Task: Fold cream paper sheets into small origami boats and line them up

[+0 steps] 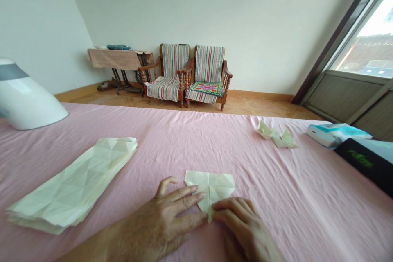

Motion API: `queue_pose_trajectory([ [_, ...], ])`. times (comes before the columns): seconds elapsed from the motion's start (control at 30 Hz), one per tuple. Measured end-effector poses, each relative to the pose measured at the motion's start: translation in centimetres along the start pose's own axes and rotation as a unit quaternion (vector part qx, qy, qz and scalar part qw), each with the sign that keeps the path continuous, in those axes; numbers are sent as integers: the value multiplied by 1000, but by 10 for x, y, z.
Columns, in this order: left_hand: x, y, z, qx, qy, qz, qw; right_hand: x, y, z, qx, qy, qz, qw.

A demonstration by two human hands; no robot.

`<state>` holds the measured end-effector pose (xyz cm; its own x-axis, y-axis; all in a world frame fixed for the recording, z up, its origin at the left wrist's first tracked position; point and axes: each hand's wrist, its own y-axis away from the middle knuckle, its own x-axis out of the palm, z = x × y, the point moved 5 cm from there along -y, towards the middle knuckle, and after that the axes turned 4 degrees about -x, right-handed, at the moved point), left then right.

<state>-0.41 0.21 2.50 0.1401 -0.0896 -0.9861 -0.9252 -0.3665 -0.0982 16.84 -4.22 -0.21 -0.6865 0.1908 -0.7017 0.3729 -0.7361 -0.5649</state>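
A small pale folded paper piece [211, 186] lies on the pink cloth [190, 143] near the front edge. My left hand [166, 217] lies flat with fingers stretched out, its fingertips pressing on the paper's lower left side. My right hand [245, 225] has curled fingers pressing down on the paper's near tip. To the left lies a stack of creased pale paper sheets [76, 184]. Two finished folded paper shapes [278, 135] rest at the far right of the cloth.
A white rounded appliance [24, 98] stands at the far left. A teal and white box [336, 134] and a black box [368, 163] sit at the right edge. Two striped wooden chairs [193, 75] and a small covered table [119, 59] stand by the back wall.
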Motion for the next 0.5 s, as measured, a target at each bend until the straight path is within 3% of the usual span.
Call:
queue_pose_trajectory([
  [0.37,2,2,1,13,-15,-12,1000,0,2,-1,-3,-11,11,1000],
  [0.5,4,2,0,13,-35,23,999,-3,2,-1,-9,-1,4,1000],
])
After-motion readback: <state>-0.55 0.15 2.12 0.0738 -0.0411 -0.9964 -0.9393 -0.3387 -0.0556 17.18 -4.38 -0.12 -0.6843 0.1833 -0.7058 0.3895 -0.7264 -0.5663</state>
